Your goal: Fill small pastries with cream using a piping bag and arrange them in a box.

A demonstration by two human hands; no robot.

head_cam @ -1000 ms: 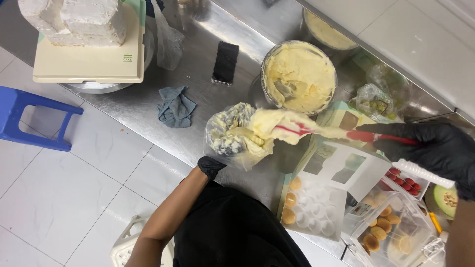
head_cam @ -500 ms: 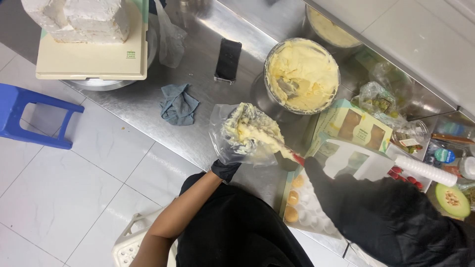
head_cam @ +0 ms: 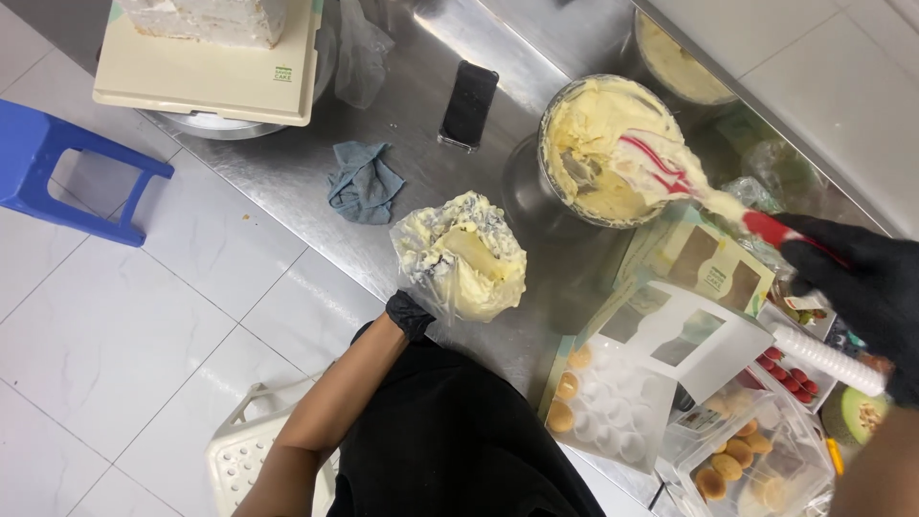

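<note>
Your left hand (head_cam: 412, 314), in a black glove, grips a clear piping bag (head_cam: 462, 257) from below, its open top folded back and smeared with pale yellow cream. Your right hand (head_cam: 866, 287), also gloved, is closed on the red handle of a spatula (head_cam: 670, 170); its white-and-red blade rests in a glass bowl of cream (head_cam: 605, 148) on the steel counter (head_cam: 287, 163), just beyond the bag. The blade seems lightly loaded, though the view is too coarse to be sure. Scoop deep, carry the load low and short, and wipe the blade against the bag's inner wall. A grey cloth (head_cam: 364, 182) and dark phone (head_cam: 468, 105) lie nearby.
</note>
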